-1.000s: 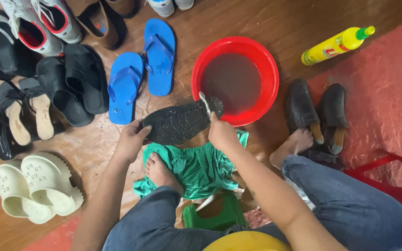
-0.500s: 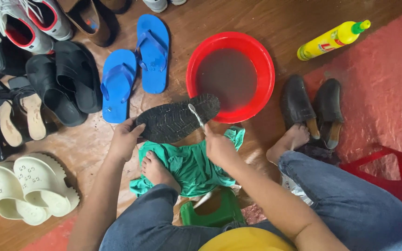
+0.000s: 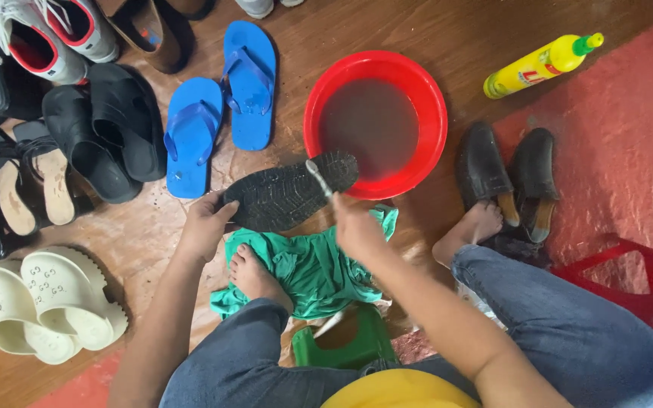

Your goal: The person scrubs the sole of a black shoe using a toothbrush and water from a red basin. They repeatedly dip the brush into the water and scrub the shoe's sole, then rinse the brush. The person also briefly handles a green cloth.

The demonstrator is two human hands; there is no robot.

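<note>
My left hand [image 3: 205,225] grips the heel end of a black shoe [image 3: 285,193], held sole-up over a green cloth [image 3: 323,268]. The shoe's toe reaches over the rim of a red basin [image 3: 436,113] filled with murky water. My right hand [image 3: 357,227] is closed around a small brush [image 3: 319,177] whose head rests on the treaded sole. My bare left foot [image 3: 255,276] presses on the green cloth.
Blue flip-flops [image 3: 221,113], black sandals [image 3: 103,140], cream clogs [image 3: 43,302] and sneakers [image 3: 43,34] lie on the wet wooden floor at left. A yellow bottle [image 3: 538,64] and a dark shoe pair [image 3: 508,174] are on the right, near a red stool [image 3: 636,279]. A green stool [image 3: 345,344] is under me.
My right hand drew the brush back and forth along the sole, from near the toe toward the middle. The shoe stays in my left hand.
</note>
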